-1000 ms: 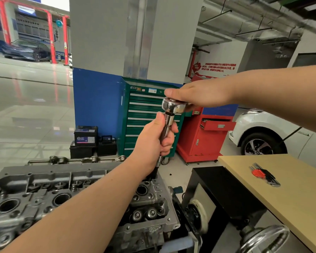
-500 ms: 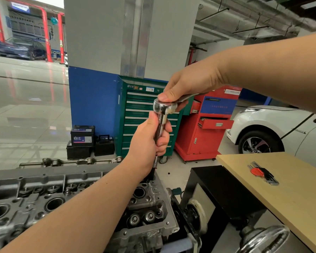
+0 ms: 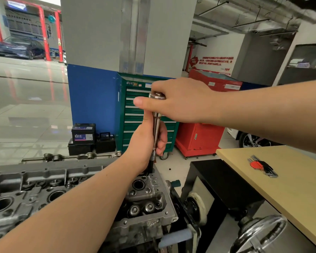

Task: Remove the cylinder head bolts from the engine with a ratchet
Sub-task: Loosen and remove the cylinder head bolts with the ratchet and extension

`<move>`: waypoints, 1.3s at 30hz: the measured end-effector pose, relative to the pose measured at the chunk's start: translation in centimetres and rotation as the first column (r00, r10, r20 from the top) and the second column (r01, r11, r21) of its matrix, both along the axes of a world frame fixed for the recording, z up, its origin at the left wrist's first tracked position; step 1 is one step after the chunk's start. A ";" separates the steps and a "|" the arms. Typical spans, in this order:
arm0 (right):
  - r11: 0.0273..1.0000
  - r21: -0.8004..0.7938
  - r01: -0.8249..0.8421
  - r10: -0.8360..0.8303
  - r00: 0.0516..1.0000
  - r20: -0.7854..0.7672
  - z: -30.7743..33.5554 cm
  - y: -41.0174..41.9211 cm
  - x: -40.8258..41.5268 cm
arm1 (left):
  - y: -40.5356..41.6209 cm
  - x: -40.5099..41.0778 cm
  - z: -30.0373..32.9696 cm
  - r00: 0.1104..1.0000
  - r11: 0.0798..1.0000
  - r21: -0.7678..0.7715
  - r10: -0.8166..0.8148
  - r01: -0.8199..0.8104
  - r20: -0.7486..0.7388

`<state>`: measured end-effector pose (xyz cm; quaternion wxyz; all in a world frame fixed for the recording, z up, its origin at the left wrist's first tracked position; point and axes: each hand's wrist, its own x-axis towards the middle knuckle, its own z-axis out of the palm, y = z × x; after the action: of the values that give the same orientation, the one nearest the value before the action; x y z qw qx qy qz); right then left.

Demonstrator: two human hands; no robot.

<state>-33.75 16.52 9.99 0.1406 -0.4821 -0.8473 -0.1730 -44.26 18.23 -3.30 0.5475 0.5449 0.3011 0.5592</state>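
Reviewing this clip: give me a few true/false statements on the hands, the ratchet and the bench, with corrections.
1. The left hand grips the ratchet's upright extension. True.
2. The right hand rests on the wooden table. False: it holds the ratchet head.
3. A hex key set with a red holder lies on the wooden table. True.
4. The extension stands clear of the cylinder head. False: its lower end goes down into it.

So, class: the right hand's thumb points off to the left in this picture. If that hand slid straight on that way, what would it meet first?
Probably nothing near. The right hand sits on the ratchet head; left of its thumb lies open air, with the green tool cabinet and blue wall apparently far behind, though depth is uncertain.
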 end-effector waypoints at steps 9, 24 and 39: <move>0.975 0.044 -0.217 0.208 0.967 0.149 0.5 1.9 0.6 | -1.2 0.2 0.4 0.998 0.996 -0.064 0.056 -0.055 0.014; 0.974 -0.184 -0.132 0.169 0.964 0.204 2.0 0.9 1.8 | -0.7 -0.2 0.3 0.998 0.998 -0.022 -0.051 0.052 0.036; 0.999 -0.034 -0.016 0.025 0.958 0.286 1.2 0.6 1.9 | -0.1 -0.2 -1.0 0.996 0.995 -0.044 -0.088 0.089 0.015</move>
<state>-31.90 17.10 11.22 0.0107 -0.4454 -0.8661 -0.2265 -44.45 18.17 -4.35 0.5859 0.5417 0.2856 0.5308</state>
